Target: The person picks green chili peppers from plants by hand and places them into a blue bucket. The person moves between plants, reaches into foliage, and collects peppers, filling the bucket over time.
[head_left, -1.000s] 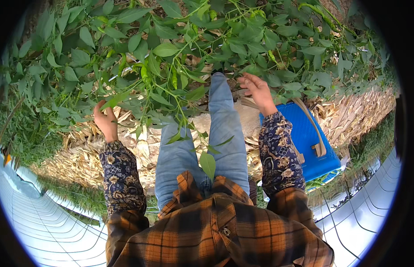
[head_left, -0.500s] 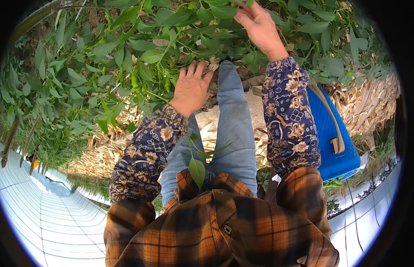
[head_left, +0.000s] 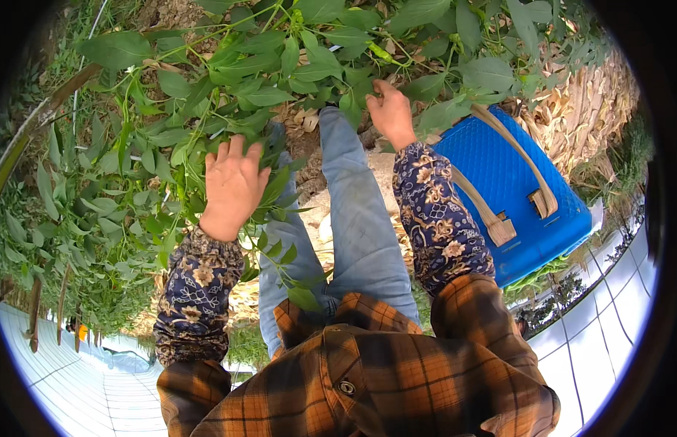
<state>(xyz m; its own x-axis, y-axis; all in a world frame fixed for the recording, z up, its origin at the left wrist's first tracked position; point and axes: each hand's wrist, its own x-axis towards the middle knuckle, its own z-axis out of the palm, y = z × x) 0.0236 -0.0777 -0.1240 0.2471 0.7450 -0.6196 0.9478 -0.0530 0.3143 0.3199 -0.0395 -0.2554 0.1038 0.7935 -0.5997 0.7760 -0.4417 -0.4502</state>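
Leafy green pepper plants (head_left: 262,44) are what the hands are in, spread to the left of the quilted-looking blue case with tan straps (head_left: 491,156) and past its far end too. So what's new vs half a second ago: the bare left hand (head_left: 233,188) has gone further left of the case, and the bare right hand (head_left: 391,113) has dropped out of the high foliage to just left of the case's far end. Basically they're at different bits of foliage now, and I can't see a picked pod in either. Left fingers are straight and a bit spread, back of the hand up, tips at the leaves; right fingers look loosely curled, can't tell if they're pinching anything. Headcount: two hands, one case, two straps, two faded blue denim legs (head_left: 364,211) left of the case, and one slim green pepper (head_left: 380,51) I can clearly make out, up and left of the case. Leaves? Way too many to count, and other pods are too small to call.
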